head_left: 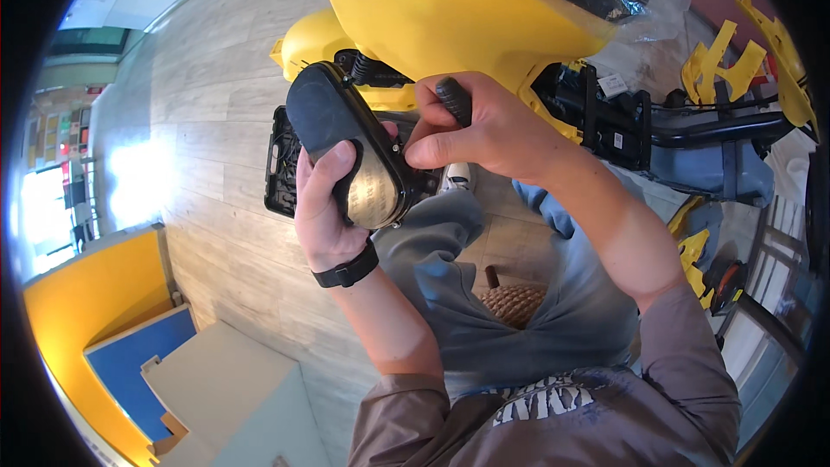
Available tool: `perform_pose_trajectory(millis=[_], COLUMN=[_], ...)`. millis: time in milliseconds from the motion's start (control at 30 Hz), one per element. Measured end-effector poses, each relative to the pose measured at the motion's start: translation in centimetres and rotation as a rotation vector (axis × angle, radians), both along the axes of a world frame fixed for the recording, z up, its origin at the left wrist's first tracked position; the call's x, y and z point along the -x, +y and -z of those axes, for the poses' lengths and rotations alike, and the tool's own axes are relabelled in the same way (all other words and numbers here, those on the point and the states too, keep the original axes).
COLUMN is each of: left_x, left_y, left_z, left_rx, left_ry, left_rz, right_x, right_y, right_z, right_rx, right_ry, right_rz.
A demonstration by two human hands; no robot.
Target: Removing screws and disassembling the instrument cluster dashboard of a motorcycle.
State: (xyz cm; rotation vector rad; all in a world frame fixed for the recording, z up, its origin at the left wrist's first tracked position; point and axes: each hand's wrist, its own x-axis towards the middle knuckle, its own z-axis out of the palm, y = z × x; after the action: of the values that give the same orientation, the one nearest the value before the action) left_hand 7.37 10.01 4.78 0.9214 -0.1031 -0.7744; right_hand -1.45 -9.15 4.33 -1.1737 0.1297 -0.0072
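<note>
My left hand [324, 199] is closed round a long, rounded black housing [328, 112] with a shiny metal-coloured panel [373, 186] at its near end. The thumb lies across its face. Small screws show along the housing's right rim. My right hand [462, 125] is closed on a tool with a black ribbed handle [455, 100], its fingers right beside that rim. The tool's working end is hidden by the hand and the housing, so its exact kind does not show.
Ahead stands a yellow vehicle body [458, 9] with a black bar and clear plastic wrap. An open black tool case [278, 164] lies on the wood-look floor behind the housing. Yellow frame parts [722, 65] are at the right. Boxes [220, 380] and an orange panel [104, 285] stand lower left.
</note>
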Motion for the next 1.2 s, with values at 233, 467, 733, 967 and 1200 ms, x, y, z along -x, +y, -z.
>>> perform_pose_trajectory(millis=[233, 467, 733, 967, 1200], left_x=[0.0, 0.6, 0.6, 0.6, 1.1], left_y=[-0.1, -1.4, -1.8, -2.0, -2.8], left_z=[0.3, -0.6, -0.3, 0.0, 0.3], left_rx=[-0.019, -0.053, -0.094, -0.086, -0.079], left_ry=[0.011, -0.060, -0.064, -0.099, -0.101], left_rz=[0.011, -0.038, -0.064, -0.105, -0.077], right_x=[0.1, -0.2, -0.3, -0.5, -0.4], right_y=[-0.5, 0.0, -0.7, -1.0, -1.9], right_z=[0.0, 0.2, 0.4, 0.8, -0.2], right_rx=[0.065, 0.014, 0.136, 0.096, 0.129], right_ry=[-0.001, 0.037, 0.087, 0.040, 0.114], right_rz=[-0.013, 0.165, 0.159, 0.147, 0.301])
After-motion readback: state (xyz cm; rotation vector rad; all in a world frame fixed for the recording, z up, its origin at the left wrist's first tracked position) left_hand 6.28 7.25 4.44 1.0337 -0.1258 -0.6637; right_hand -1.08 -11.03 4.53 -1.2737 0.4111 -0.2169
